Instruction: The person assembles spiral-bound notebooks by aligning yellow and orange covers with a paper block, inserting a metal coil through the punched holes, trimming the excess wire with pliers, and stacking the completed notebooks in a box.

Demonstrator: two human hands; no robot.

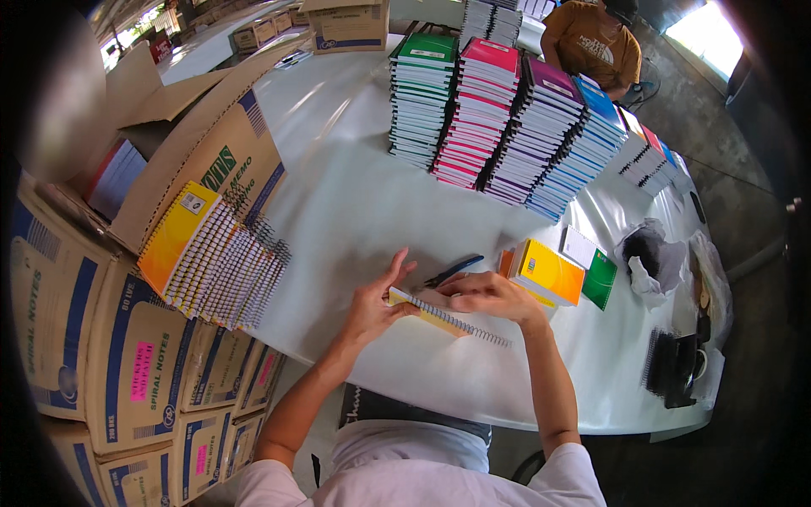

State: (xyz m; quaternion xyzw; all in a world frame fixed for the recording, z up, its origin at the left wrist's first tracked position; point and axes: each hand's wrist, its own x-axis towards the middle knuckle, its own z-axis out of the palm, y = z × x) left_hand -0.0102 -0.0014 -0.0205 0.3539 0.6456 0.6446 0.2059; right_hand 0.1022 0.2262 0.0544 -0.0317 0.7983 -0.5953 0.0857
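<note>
My left hand [378, 297] grips the left end of a small yellow spiral notebook [440, 320], its thumb and forefinger apart above the edge. A dark wire coil [487, 335] runs along the notebook's edge and sticks out past its right end. Over the notebook, my right hand [492, 297] has its fingers bent and drawn together; what they pinch, if anything, is hidden. Blue-handled pliers [456, 269] lie on the table just beyond my right fingers. To the right of that hand is a stack of yellow-orange notepads [549, 272].
Tall stacks of green [422, 93], pink [483, 101], purple and blue notebooks stand at the back. Left, spiral notebooks [211, 258] lean against an open carton [245, 139]; cartons [139, 372] pile below. Crumpled plastic [663, 262] lies right. A person [596, 46] is across the table.
</note>
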